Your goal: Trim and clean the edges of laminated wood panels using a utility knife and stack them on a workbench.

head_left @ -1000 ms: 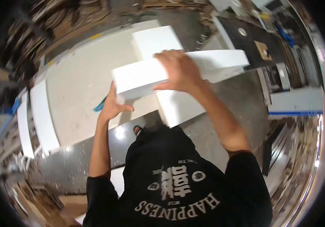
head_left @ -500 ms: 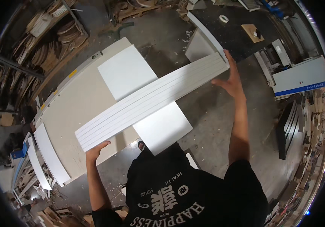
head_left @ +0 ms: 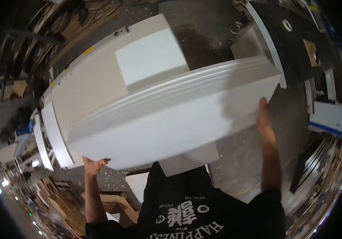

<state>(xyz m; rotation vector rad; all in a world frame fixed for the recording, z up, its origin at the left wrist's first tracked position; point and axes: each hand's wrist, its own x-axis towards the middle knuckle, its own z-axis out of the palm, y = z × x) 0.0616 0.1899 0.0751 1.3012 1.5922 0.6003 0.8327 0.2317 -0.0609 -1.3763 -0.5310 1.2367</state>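
Observation:
A stack of long white boards (head_left: 171,119) spans the space in front of me, its broad face turned up toward me and its layered edges along the far side. My left hand (head_left: 93,165) grips the near left corner, thumb on the top face and the other fingers hidden beneath. At the right end my right hand (head_left: 264,117) is closed on the near edge, its thumb also on top. Under the stack, a white panel (head_left: 151,55) lies on the beige work table (head_left: 93,85); a paler piece (head_left: 193,157) of panel shows at the near side.
A black-topped table (head_left: 286,44) at the far right carries a tape roll (head_left: 287,25) and a small wooden board (head_left: 311,51). Curved white strips (head_left: 57,135) stand at the table's left end. Wooden offcuts (head_left: 57,207) fill the lower left; dark slats (head_left: 308,165) lean at the right.
The board stack has rolled in my hands, so a broad face now shows instead of the narrow layered edges. Both hands still hold its ends; the whole view has shifted.

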